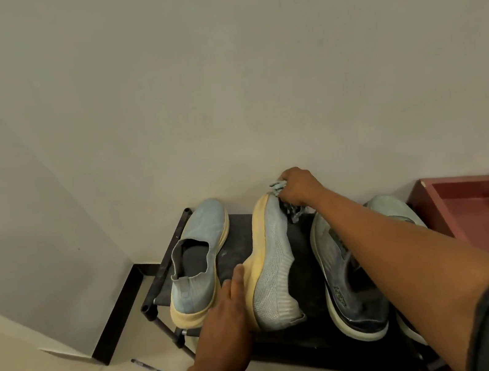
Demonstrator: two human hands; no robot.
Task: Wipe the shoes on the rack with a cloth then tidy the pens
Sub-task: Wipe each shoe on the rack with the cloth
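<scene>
Gripping cloth [279, 186] w/ right hand [298, 187], flat left hand [228, 311] steadies tilted shoe [271, 265]; fingertips hidden.

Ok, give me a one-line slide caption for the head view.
Right hand wipes the toe of a tilted light-blue shoe with a cloth while the left hand steadies its sole.

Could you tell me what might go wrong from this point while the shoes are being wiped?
The pale blue knit shoe with the yellow sole is tipped on its side, steadied only by the flat left hand; it could topple off the black rack. The right hand rubs the grey cloth near the toe, close to the wall, and might scuff it.
</scene>
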